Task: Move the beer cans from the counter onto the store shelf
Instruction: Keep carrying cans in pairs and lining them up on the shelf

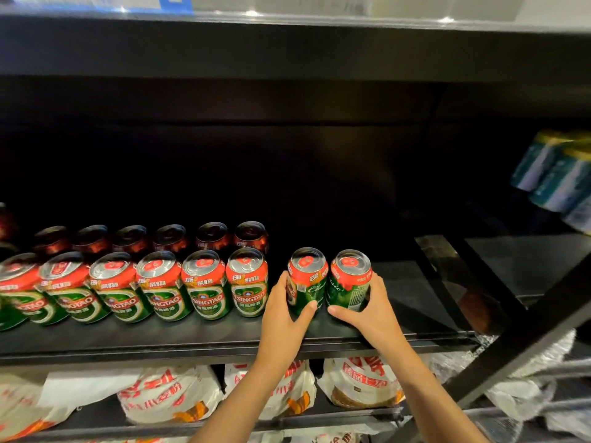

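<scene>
While your left hand (281, 314) grips one can (306, 279) and your right hand (371, 311) grips another (349, 279), both upright on the shelf (192, 342), a sideways nudge could topple the row (128, 289) beside them. Row labels read TSINGTAO; yours face away, partly unreadable.

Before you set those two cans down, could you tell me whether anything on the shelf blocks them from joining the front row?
Nothing visible does. The left hand and right hand each hold a can upright on the shelf, just right of the front row, with only bare shelf between.
</scene>
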The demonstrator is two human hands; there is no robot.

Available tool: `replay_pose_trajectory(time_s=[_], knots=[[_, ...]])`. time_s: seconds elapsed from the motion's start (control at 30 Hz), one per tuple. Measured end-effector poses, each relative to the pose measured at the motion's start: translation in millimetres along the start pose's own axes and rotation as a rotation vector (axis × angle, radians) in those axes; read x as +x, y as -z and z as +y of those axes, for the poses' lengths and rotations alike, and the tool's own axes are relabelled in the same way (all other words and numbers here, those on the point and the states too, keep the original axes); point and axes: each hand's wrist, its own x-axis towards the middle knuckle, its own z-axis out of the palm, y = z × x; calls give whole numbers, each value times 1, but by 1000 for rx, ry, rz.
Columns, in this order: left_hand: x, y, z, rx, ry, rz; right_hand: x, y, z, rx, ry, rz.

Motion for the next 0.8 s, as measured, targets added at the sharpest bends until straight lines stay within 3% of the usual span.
replay_pose_trajectory(time_s=[0.8], knots=[[-1, 0, -3, -71, 7, 13, 1, 2, 5, 34, -22, -7]])
